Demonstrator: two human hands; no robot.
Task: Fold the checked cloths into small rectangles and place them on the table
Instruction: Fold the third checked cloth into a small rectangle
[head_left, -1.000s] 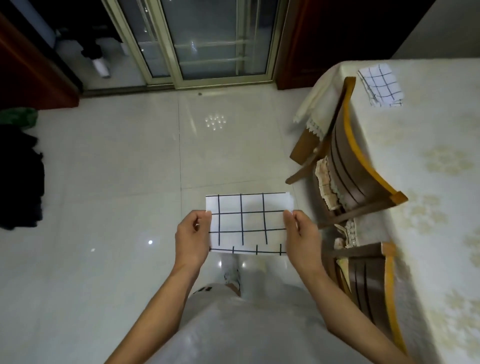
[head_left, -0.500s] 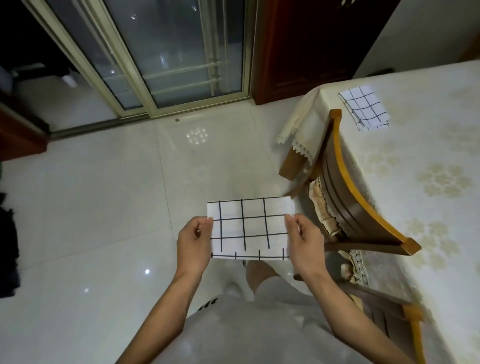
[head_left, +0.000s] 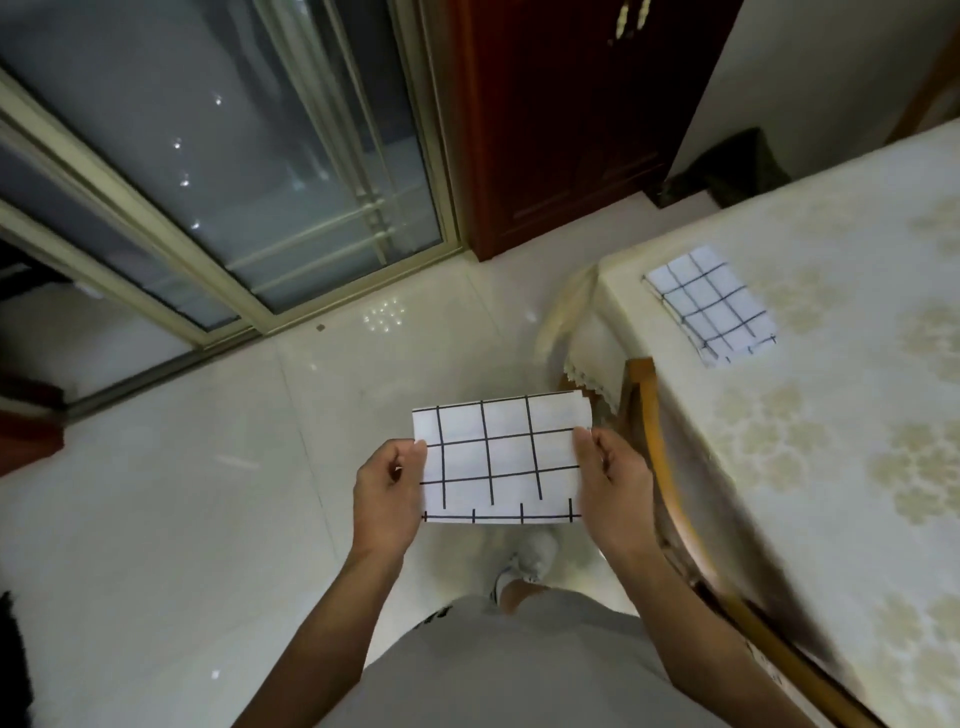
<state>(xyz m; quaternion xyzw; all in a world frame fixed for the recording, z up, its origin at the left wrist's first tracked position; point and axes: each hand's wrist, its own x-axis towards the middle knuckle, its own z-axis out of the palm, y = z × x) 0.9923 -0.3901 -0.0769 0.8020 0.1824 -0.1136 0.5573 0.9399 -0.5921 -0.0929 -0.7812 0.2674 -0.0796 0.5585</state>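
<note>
left hand (head_left: 387, 493), right hand (head_left: 613, 486), pinching folded cloth (head_left: 498, 460)

A person is holding a folded checked cloth (head_left: 501, 460) in the air above the tiled floor (head_left: 171, 493), the left hand (head_left: 387, 496) pinching its left edge and the right hand (head_left: 615, 486) pinching its right edge. A second folded checked cloth (head_left: 710, 305) is lying flat near the far corner of the table (head_left: 841, 415), whose cream tablecloth is hanging over the edge. A wooden chair (head_left: 670, 499) is standing against the table's near side, just beside the right hand.
</note>
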